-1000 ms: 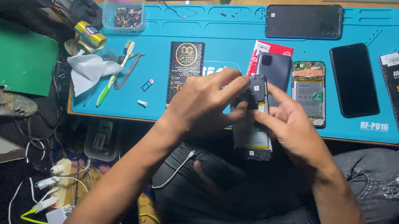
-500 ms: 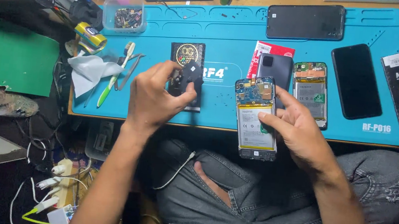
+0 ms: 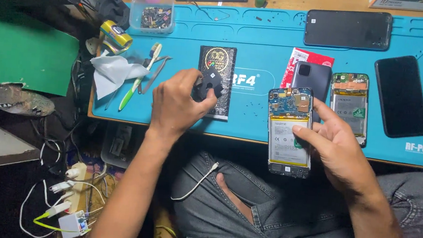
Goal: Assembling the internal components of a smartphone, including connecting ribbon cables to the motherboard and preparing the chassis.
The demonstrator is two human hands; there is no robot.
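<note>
Black plastic fills the left hand [image 3: 177, 105]: its fingers are curled shut round a small dark cover piece [image 3: 209, 82], held just above a black card with a gold emblem [image 3: 216, 78] on the blue mat [image 3: 260, 41]. To its right, well apart, the right hand [image 3: 340, 147] grips an opened phone [image 3: 288, 131] from the right side, thumb across its pale battery, fingers behind. The phone's long axis runs near to far, circuit board at the far end, its near end hanging past the mat's near edge over the person's lap. So the cover piece lies left of the phone and level with its far end; the left hand is the one carrying it.

Farther right on the mat lie a grey back cover [image 3: 312, 78], a second opened phone [image 3: 349, 104] and a dark phone [image 3: 401, 96]. Left of the hands rest a white tissue [image 3: 110, 70], a green toothbrush [image 3: 140, 76] and a clear parts box [image 3: 152, 17].
</note>
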